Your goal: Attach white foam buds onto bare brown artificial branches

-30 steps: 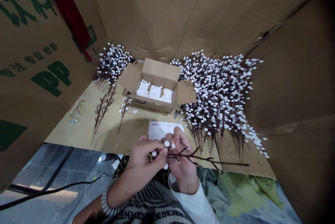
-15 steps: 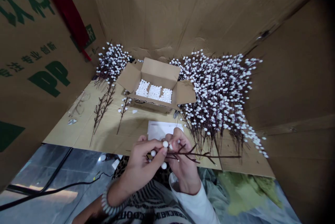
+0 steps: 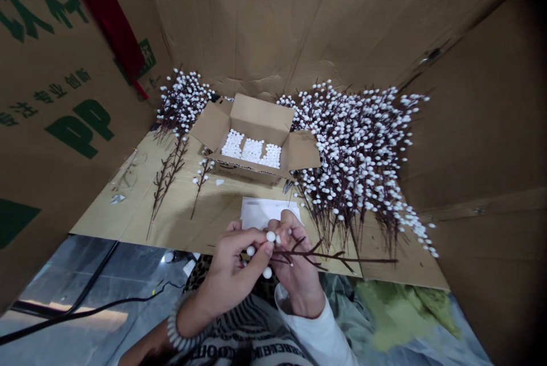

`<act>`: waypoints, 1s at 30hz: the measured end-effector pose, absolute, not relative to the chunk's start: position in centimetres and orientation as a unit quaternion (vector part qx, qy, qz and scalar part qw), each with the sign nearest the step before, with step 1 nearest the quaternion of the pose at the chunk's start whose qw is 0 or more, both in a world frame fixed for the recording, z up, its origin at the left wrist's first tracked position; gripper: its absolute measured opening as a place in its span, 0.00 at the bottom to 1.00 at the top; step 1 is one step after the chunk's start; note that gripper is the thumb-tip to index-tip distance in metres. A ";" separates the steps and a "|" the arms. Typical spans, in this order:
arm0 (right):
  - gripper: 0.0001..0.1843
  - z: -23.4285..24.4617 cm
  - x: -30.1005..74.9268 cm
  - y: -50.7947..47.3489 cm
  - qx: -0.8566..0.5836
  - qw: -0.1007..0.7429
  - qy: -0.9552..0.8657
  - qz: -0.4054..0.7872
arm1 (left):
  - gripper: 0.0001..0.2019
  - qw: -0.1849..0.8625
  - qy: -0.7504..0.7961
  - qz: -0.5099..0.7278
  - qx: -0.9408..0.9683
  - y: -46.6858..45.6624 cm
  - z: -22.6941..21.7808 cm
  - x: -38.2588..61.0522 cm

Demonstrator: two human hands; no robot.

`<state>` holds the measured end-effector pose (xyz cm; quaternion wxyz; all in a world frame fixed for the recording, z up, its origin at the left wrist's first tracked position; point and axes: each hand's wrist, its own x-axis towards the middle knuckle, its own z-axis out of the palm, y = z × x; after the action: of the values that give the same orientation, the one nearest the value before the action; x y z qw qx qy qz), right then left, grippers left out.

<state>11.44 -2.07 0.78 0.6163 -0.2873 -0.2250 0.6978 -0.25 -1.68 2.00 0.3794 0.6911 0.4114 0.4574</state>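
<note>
Near the table's front edge, my left hand (image 3: 236, 257) is closed around a brown artificial berry branch (image 3: 337, 255), whose bare twigs point to the right. White balls sit on the branch around my left fingers, and one white ball (image 3: 270, 236) shows at my left fingertips. My right hand (image 3: 299, 263) lies just behind the branch. Its thumb and fingers pinch at a second small white ball (image 3: 278, 239), touching the first or close beside it. The right fingertips are partly hidden behind the balls and the twigs.
An open cardboard box (image 3: 252, 172) holds white balls in three groups. Many white-berried branches (image 3: 350, 149) are heaped at the right, with a smaller bunch (image 3: 182, 98) at back left. Bare branches (image 3: 166, 175) and white paper (image 3: 252, 206) lie on the table. Cardboard walls stand around.
Hardly anything differs. The right fingers shift slightly left and the branch's right end tilts down a little; both hands stay at the same place.
</note>
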 end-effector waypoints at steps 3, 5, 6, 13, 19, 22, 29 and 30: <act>0.18 0.6 11.3 -2.2 -0.286 0.616 -0.208 0.704 | 0.10 0.379 0.411 0.460 0.690 -1.7 2.1 -0.3; 0.18 0.5 11.2 -2.2 -0.288 0.617 -0.198 0.705 | 0.10 0.381 0.410 0.458 0.691 -1.6 2.1 -0.3; 0.18 0.5 11.1 -2.2 -0.288 0.619 -0.195 0.704 | 0.10 0.382 0.408 0.457 0.691 -1.6 2.1 -0.2; 0.19 0.3 10.4 -2.2 -0.305 0.647 -0.173 0.677 | 0.11 0.388 0.408 0.452 0.692 -1.6 1.5 -0.2; 0.18 -0.2 10.3 -2.5 -0.298 0.643 -0.180 0.682 | 0.10 0.380 0.402 0.464 0.692 -1.8 1.6 -0.1; 0.18 -0.1 10.4 -2.7 -0.295 0.649 -0.188 0.676 | 0.11 0.385 0.404 0.454 0.694 -1.8 1.9 0.0; 0.18 0.3 10.3 -2.8 -0.297 0.651 -0.195 0.671 | 0.11 0.376 0.417 0.449 0.696 -1.8 2.0 -0.1; 0.18 0.3 10.3 -2.8 -0.297 0.651 -0.198 0.670 | 0.11 0.374 0.417 0.448 0.697 -1.8 1.9 -0.2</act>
<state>10.30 -2.78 0.31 0.6510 -0.2973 -0.1980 0.6698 -0.16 -1.81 1.95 0.3740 0.6970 0.4171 0.4476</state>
